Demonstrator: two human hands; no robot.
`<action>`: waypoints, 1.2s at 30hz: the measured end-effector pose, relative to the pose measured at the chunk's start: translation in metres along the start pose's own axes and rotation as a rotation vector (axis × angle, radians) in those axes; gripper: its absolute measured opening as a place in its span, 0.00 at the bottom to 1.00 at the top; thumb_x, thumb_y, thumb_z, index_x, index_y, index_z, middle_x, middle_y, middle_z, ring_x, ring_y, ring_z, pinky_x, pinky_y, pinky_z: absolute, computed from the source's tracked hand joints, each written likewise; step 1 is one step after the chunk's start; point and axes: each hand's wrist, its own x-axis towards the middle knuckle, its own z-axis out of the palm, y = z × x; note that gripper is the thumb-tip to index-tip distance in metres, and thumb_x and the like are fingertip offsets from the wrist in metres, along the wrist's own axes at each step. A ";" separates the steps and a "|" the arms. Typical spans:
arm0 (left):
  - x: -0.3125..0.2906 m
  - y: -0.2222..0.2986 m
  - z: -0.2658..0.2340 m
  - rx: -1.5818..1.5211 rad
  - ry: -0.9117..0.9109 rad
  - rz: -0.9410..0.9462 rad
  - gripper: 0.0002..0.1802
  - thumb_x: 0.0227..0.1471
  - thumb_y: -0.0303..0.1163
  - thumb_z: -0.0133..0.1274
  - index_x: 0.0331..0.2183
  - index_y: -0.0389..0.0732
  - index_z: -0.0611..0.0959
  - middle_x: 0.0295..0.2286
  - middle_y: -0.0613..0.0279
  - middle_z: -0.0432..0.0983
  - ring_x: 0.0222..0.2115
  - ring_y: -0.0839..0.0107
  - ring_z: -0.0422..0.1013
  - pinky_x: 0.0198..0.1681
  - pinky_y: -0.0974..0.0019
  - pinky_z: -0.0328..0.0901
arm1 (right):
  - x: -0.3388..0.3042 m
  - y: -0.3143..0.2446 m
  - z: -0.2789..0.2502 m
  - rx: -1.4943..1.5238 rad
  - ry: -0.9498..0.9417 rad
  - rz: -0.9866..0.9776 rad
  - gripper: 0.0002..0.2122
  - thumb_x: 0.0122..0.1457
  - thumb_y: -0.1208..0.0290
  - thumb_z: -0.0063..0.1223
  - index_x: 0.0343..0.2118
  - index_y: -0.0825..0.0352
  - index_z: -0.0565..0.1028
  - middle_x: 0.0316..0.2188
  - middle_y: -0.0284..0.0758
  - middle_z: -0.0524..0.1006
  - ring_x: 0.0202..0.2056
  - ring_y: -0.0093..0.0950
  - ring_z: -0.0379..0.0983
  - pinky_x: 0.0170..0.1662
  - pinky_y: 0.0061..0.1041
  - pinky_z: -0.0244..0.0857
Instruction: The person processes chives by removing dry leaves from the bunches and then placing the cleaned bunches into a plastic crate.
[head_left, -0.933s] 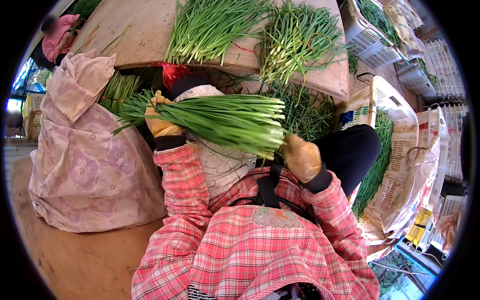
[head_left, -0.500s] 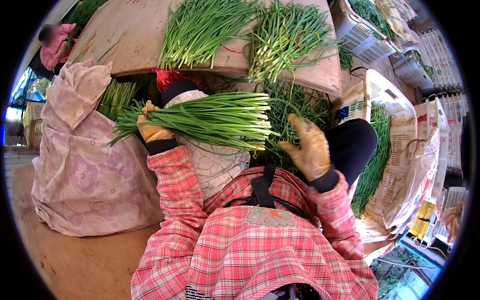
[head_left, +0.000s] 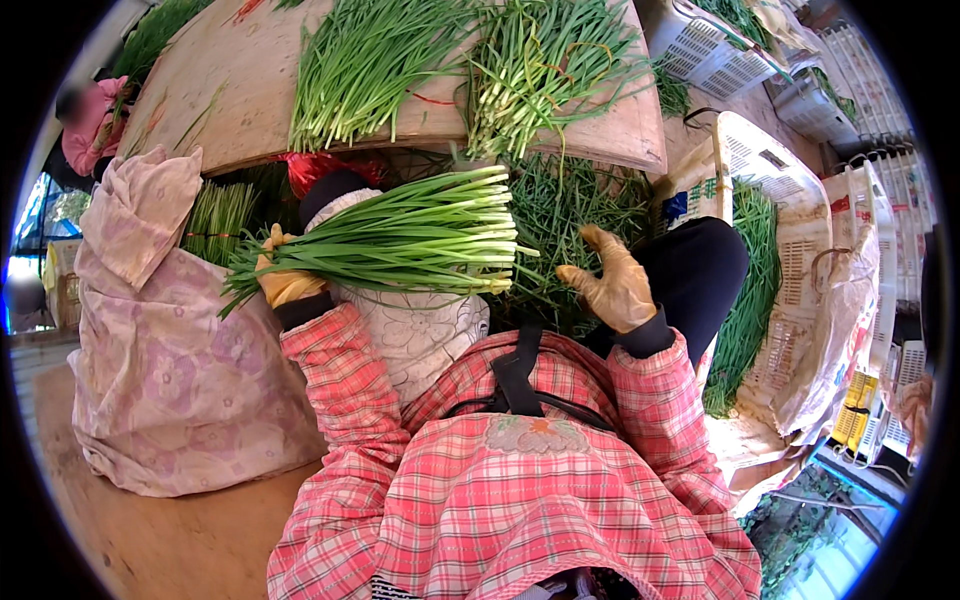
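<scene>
My gloved left hand (head_left: 290, 280) is closed around the leafy end of a bunch of garlic chives (head_left: 400, 240). The bunch lies across above my pale covered leg, its white cut ends pointing right and slightly up. Apart from those ends, my right hand (head_left: 615, 285), in a tan glove, is open with thumb and fingers spread and nothing in it. Below and behind it, loose chives (head_left: 570, 220) are heaped under the board's edge.
Two piles of chives, one left (head_left: 375, 75) and one right (head_left: 540, 75), lie on a wooden board (head_left: 225, 110). A floral cloth (head_left: 190, 350) covers something at left. On the right stands a white crate (head_left: 775, 170) holding chives. A person in pink (head_left: 95, 125) sits far left.
The view has shifted a little. The chives in my left hand have moved slightly left, with their cut ends tilting up more. My right hand stays open, its fingers slightly more curled.
</scene>
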 end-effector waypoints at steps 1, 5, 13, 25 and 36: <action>0.005 0.000 -0.004 0.024 0.020 -0.004 0.10 0.50 0.33 0.46 0.33 0.43 0.79 0.23 0.64 0.74 0.23 0.69 0.71 0.28 0.63 0.69 | 0.001 -0.010 0.004 0.457 -0.071 0.074 0.34 0.48 0.61 0.62 0.54 0.71 0.60 0.46 0.46 0.71 0.44 0.38 0.70 0.48 0.30 0.65; 0.000 -0.012 0.014 0.016 -0.053 0.029 0.10 0.50 0.34 0.46 0.33 0.43 0.79 0.23 0.63 0.75 0.24 0.69 0.71 0.30 0.62 0.69 | 0.013 -0.060 0.049 0.940 -0.166 0.274 0.34 0.52 0.64 0.58 0.58 0.71 0.54 0.43 0.45 0.73 0.40 0.31 0.71 0.45 0.28 0.65; 0.009 -0.001 -0.011 0.121 -0.040 0.096 0.09 0.50 0.32 0.46 0.32 0.43 0.79 0.22 0.64 0.75 0.23 0.70 0.71 0.30 0.63 0.69 | 0.005 -0.009 -0.014 0.667 0.025 0.527 0.07 0.60 0.74 0.46 0.35 0.71 0.75 0.24 0.31 0.75 0.23 0.15 0.63 0.27 0.16 0.61; -0.015 -0.016 0.039 0.041 0.071 0.185 0.09 0.53 0.33 0.43 0.33 0.41 0.77 0.20 0.68 0.71 0.22 0.73 0.67 0.29 0.67 0.67 | 0.034 -0.082 0.034 1.091 -0.211 0.540 0.13 0.54 0.71 0.57 0.40 0.72 0.72 0.28 0.30 0.76 0.26 0.17 0.68 0.30 0.17 0.63; 0.033 0.000 -0.040 0.125 -0.044 -0.053 0.12 0.56 0.36 0.43 0.35 0.41 0.78 0.21 0.65 0.72 0.23 0.69 0.70 0.29 0.61 0.68 | 0.006 -0.012 -0.031 0.287 -0.246 -0.099 0.13 0.56 0.67 0.54 0.40 0.71 0.75 0.36 0.38 0.75 0.37 0.23 0.70 0.37 0.20 0.66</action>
